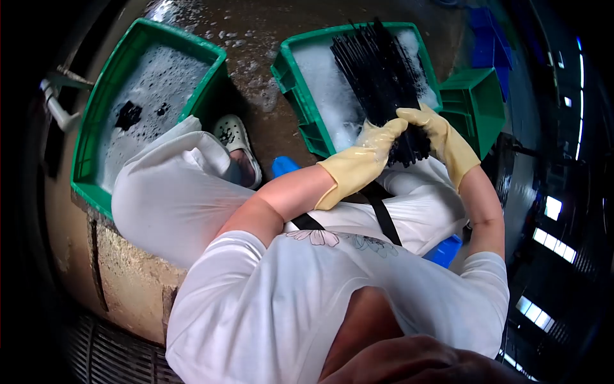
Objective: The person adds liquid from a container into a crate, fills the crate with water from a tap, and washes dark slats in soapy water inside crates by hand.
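Note:
A thick bundle of thin black rods (371, 70) slants over a green crate (295, 86) filled with white foam. Both my hands wear wet, pale yellow rubber gloves and are wrapped round the bundle near its lower end. My left hand (377, 144) grips it from the left side, and my right hand (432, 125) holds it from the right. The gloves meet at the fingertips in front of the rods. The lower ends of the rods stick out below my hands, above my lap.
At the left, a second green crate (86, 144) holds foamy water with a dark object (128, 115) in it. An empty-looking green bin (487, 105) and blue bins (491, 38) stand at the right. My clog-covered foot (236, 144) rests between the crates on wet floor.

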{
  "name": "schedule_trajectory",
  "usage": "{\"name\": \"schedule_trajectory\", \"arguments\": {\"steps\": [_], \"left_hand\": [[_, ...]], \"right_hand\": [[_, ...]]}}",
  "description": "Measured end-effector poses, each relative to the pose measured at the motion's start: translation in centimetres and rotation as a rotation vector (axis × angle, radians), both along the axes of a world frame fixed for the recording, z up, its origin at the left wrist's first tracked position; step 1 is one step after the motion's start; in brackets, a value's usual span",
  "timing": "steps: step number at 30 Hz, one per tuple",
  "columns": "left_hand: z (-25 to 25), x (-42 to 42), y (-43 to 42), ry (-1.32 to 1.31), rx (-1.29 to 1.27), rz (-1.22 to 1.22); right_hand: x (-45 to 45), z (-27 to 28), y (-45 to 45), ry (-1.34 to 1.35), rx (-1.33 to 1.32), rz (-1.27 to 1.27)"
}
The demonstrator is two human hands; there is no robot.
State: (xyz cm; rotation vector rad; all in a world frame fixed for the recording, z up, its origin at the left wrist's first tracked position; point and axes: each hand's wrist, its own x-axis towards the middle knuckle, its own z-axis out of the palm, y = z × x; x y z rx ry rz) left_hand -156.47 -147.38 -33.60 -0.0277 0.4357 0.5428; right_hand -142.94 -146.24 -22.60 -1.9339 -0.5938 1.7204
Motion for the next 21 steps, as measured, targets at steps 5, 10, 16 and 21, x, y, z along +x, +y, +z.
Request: {"name": "schedule_trajectory", "arguments": {"steps": [5,10,16,21], "left_hand": [[-2.0,-3.7,4.7,0.340,0.321,0.390],[-4.6,-10.2,12.0,0.339,0.285,0.752],[-6.5,-25.9,17.8,0.670,0.374,0.923],[-6.5,-30.9,20.4,1.945,0.313,0.941]], "right_hand": [[-2.2,-5.5,8.2,0.076,0.328,0.403],[-10.3,-8.3,18.5,0.052,0.401,0.675],[-26.2,-7.3,23.1,-0.129,0.461,0.815],[-28.7,-15.1,21.6,-0.487,0.796,0.493]]}}
